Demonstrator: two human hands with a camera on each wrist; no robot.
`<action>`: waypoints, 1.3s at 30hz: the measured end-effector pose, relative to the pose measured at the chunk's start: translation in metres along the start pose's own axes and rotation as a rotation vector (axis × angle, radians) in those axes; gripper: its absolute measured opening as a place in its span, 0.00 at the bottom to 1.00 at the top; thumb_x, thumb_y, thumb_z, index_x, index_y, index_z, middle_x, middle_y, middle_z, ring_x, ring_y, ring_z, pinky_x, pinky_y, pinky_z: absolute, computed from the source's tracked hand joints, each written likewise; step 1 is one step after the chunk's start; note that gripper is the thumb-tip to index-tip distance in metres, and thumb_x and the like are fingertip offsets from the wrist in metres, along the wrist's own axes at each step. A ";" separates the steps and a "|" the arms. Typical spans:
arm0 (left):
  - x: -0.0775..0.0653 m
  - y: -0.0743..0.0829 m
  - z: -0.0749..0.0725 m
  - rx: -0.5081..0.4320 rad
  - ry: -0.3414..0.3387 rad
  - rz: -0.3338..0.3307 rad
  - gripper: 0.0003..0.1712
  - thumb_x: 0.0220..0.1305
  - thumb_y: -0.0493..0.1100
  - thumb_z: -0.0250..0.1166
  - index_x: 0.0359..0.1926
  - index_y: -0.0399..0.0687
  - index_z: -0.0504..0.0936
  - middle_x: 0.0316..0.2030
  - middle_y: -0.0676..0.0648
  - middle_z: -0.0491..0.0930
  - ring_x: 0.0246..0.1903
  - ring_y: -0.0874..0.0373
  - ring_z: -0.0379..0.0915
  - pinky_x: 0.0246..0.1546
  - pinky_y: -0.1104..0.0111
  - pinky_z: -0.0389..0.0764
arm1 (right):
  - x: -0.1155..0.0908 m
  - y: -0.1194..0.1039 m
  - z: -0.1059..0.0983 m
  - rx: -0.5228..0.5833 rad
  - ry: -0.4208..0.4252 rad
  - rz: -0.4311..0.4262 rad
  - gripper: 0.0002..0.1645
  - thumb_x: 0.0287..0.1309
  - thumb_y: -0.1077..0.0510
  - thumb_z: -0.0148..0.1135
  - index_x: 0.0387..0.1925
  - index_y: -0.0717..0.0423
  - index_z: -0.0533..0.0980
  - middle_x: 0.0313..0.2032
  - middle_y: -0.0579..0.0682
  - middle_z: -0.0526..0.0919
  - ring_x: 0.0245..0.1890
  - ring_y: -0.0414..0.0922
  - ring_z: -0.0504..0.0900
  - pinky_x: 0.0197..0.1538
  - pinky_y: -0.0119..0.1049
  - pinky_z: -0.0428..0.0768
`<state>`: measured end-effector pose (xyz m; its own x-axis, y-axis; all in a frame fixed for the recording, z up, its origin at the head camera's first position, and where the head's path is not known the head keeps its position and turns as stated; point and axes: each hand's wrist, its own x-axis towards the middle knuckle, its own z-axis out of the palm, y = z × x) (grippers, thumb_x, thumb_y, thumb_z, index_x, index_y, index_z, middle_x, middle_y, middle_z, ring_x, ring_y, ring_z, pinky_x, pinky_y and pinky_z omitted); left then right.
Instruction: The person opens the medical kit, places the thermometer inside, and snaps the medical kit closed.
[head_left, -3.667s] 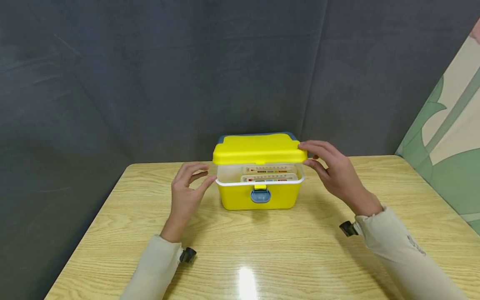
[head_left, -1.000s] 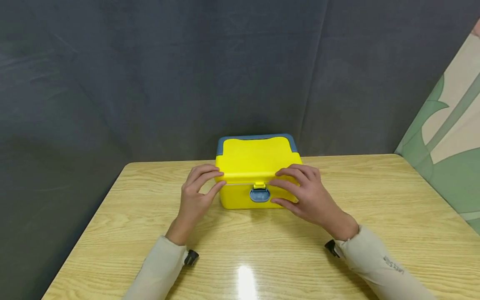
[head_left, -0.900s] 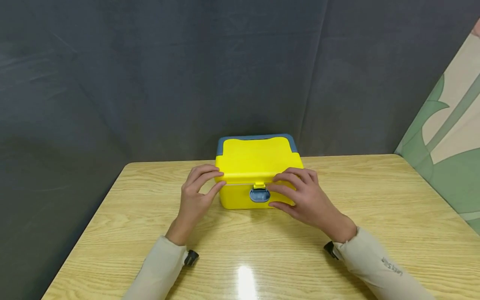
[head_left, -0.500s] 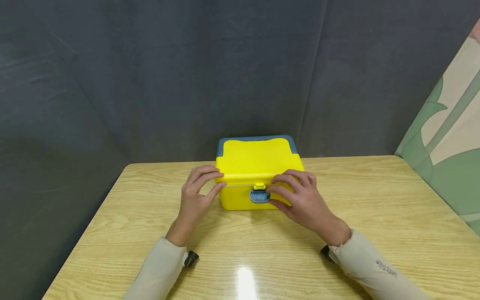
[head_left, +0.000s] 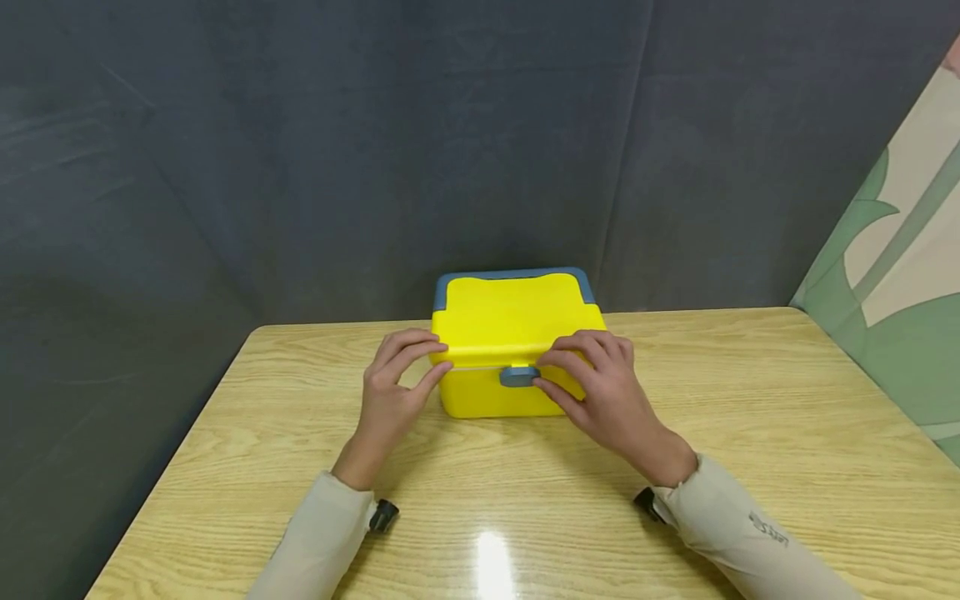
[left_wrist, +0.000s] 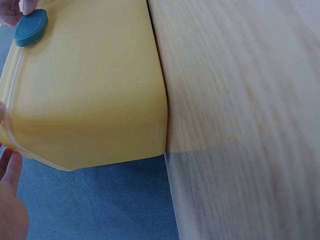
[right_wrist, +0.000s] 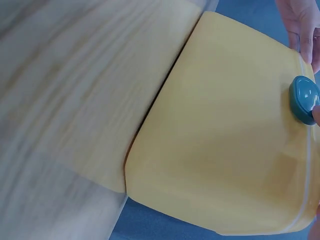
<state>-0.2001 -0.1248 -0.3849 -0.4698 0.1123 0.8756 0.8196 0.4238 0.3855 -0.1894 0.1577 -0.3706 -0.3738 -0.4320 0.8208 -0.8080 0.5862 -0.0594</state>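
A yellow plastic storage box (head_left: 517,321) with a lowered lid stands near the back of the table, a blue handle (head_left: 510,275) folded flat along the lid's rear. My left hand (head_left: 392,392) grips the box's left front corner at the seam, thumb at the front. On the front, a blue latch (head_left: 517,377) is tipped up and outward. My right hand (head_left: 615,400) holds the latch's right end at the thumb tip, its other fingers on the lid's front edge. The right wrist view shows that thumb against the latch (right_wrist: 302,100). The box's contents are hidden.
The wood-grain table (head_left: 420,517) runs forward from the box. A dark grey curtain (head_left: 420,150) hangs close behind it. At the far right is a wall panel with painted leaves (head_left: 900,333).
The lid, earlier raised with white printed items showing inside, has come down. My right hand moved from the lid's right corner to the latch, which swung upward. My left hand took hold of the corner.
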 end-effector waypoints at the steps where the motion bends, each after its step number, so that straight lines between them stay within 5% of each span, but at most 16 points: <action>1: 0.000 0.000 0.000 -0.001 -0.001 -0.002 0.18 0.48 0.29 0.77 0.42 0.42 0.87 0.45 0.43 0.83 0.49 0.48 0.77 0.61 0.77 0.76 | 0.001 0.000 0.000 0.004 0.003 0.004 0.25 0.70 0.37 0.53 0.41 0.52 0.82 0.41 0.51 0.80 0.47 0.53 0.73 0.45 0.49 0.63; 10: -0.001 -0.002 0.001 0.003 -0.004 -0.032 0.17 0.48 0.29 0.77 0.42 0.41 0.87 0.45 0.43 0.82 0.50 0.49 0.77 0.61 0.76 0.76 | -0.004 0.002 0.003 -0.019 -0.082 -0.089 0.19 0.75 0.44 0.48 0.46 0.47 0.83 0.44 0.48 0.82 0.48 0.51 0.75 0.43 0.45 0.64; 13: -0.001 -0.002 0.001 0.005 -0.005 -0.031 0.17 0.48 0.29 0.77 0.42 0.41 0.87 0.44 0.43 0.82 0.49 0.49 0.77 0.61 0.76 0.76 | -0.005 0.001 0.002 -0.048 -0.134 -0.083 0.11 0.68 0.50 0.62 0.48 0.45 0.82 0.46 0.48 0.82 0.49 0.51 0.75 0.44 0.45 0.66; 18: -0.001 -0.002 0.002 0.005 -0.001 -0.027 0.17 0.47 0.29 0.77 0.41 0.40 0.87 0.45 0.42 0.82 0.49 0.48 0.76 0.61 0.77 0.76 | -0.003 -0.002 0.003 -0.108 -0.182 -0.068 0.26 0.46 0.61 0.79 0.49 0.45 0.80 0.47 0.48 0.81 0.49 0.51 0.75 0.47 0.45 0.68; 39: 0.000 -0.002 0.000 -0.014 0.008 -0.027 0.18 0.46 0.27 0.77 0.41 0.40 0.87 0.44 0.42 0.82 0.49 0.48 0.77 0.61 0.77 0.76 | 0.000 -0.003 0.005 -0.227 -0.173 -0.117 0.24 0.50 0.55 0.77 0.49 0.49 0.79 0.47 0.50 0.81 0.48 0.51 0.76 0.51 0.45 0.74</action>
<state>-0.2017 -0.1261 -0.3860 -0.4897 0.0939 0.8668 0.8110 0.4139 0.4134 -0.1894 0.1520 -0.3732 -0.3720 -0.6047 0.7042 -0.7348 0.6554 0.1746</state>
